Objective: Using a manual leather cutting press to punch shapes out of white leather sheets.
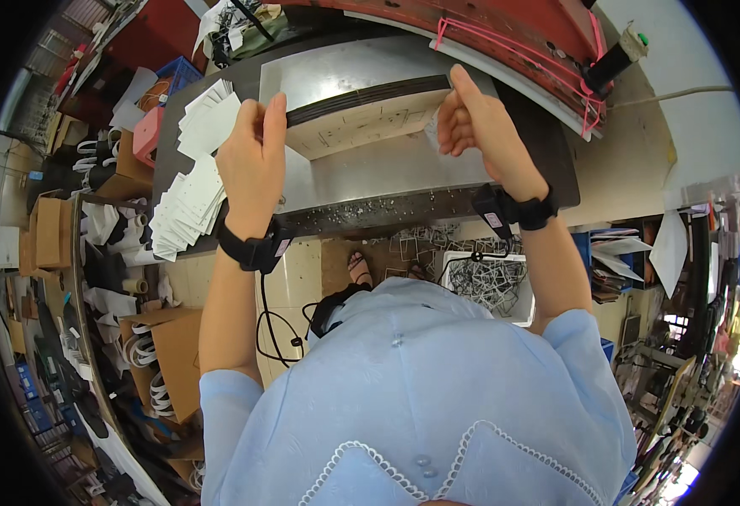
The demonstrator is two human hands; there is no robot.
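Note:
My left hand (248, 156) grips the left end of a pale board (357, 126) with dark layered top edge and line markings on its face. My right hand (481, 126) is at the board's right end, thumb up by the top corner and fingers curled. The board is tilted up over a shiny metal plate (328, 67) on a dark work table (560, 173). Beside my left hand, fanned piles of white cut cards (186, 211) lie along the table's left side. Small bits are scattered on the near edge.
A red machine frame (530, 42) with pink cord spans the back right, with a black post (606, 67). Below the table sits a white bin (488, 287) of scraps. Cardboard boxes (167, 363), a pink stool (146, 135) and shelving crowd the left; stacked materials (619, 253) stand right.

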